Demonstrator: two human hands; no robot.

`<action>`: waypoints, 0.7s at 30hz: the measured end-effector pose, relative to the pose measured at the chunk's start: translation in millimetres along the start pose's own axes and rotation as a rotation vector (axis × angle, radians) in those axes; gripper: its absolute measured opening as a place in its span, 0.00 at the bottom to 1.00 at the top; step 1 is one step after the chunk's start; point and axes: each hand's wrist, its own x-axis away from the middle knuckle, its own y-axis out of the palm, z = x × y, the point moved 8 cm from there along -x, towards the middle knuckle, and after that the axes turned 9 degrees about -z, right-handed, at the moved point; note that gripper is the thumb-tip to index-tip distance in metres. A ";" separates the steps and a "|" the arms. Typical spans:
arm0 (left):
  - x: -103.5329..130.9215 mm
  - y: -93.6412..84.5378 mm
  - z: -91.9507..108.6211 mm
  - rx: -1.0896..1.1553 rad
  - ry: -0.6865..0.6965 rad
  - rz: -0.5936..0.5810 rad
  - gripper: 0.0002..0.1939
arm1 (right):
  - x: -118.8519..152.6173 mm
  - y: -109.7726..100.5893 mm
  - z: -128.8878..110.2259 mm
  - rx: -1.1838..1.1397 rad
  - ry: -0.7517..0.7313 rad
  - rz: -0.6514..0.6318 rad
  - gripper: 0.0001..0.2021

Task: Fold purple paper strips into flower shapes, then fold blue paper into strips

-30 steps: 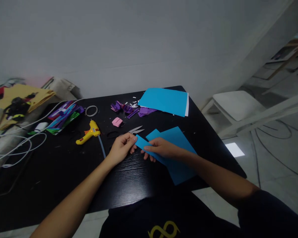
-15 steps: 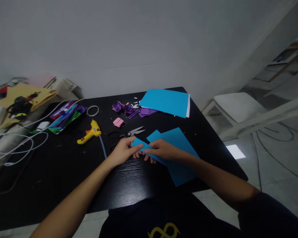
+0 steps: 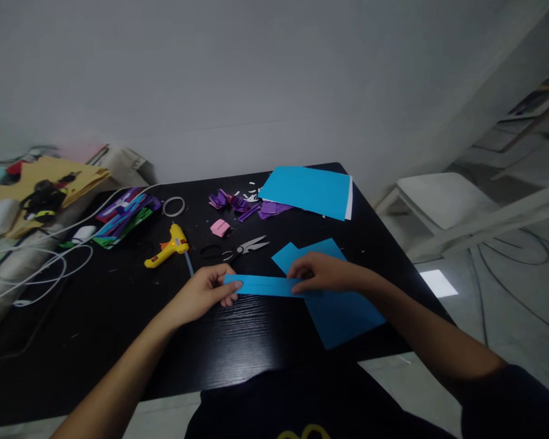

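A long narrow strip of blue paper [image 3: 265, 286], with a faint line along its length, is stretched level between my two hands above the black table. My left hand [image 3: 209, 289] pinches its left end, thumb on top. At the other end, my right hand [image 3: 315, 272] grips the strip between thumb and fingers. Beneath my right hand and forearm lies a larger blue sheet [image 3: 343, 317], with a smaller blue piece [image 3: 283, 256] at its left edge. Just beyond my hands, scissors [image 3: 251, 245] rest with their blades apart.
A yellow glue gun [image 3: 168, 246], a grey ring [image 3: 173, 207] and a folded pink paper piece [image 3: 220, 228] lie on the black table [image 3: 132, 317]. Purple folded paper [image 3: 274, 210] and a blue sheet [image 3: 306, 190] are at the back. White cables [image 3: 59, 268] cross the left side.
My hands have moved apart, the left one leftward and the right one rightward. The blue paper, bunched between them before, is now drawn out straight as a long strip.
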 end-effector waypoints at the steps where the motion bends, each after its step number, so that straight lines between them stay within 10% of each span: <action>1: 1.2 0.1 -3.2 0.005 -0.006 0.019 0.15 | 1.0 -0.5 -0.8 0.032 -0.009 0.032 0.11; 8: 4.3 4.4 -26.9 0.045 -0.010 0.194 0.19 | 9.2 14.1 -20.4 0.466 -0.221 0.455 0.11; 15: 15.5 -1.2 -16.3 -0.475 -0.029 0.358 0.17 | -7.3 45.9 -18.6 0.730 -0.376 0.405 0.11; 21: 22.6 27.4 20.4 -0.965 0.283 0.463 0.13 | -7.5 50.3 -16.1 0.860 -0.358 0.376 0.10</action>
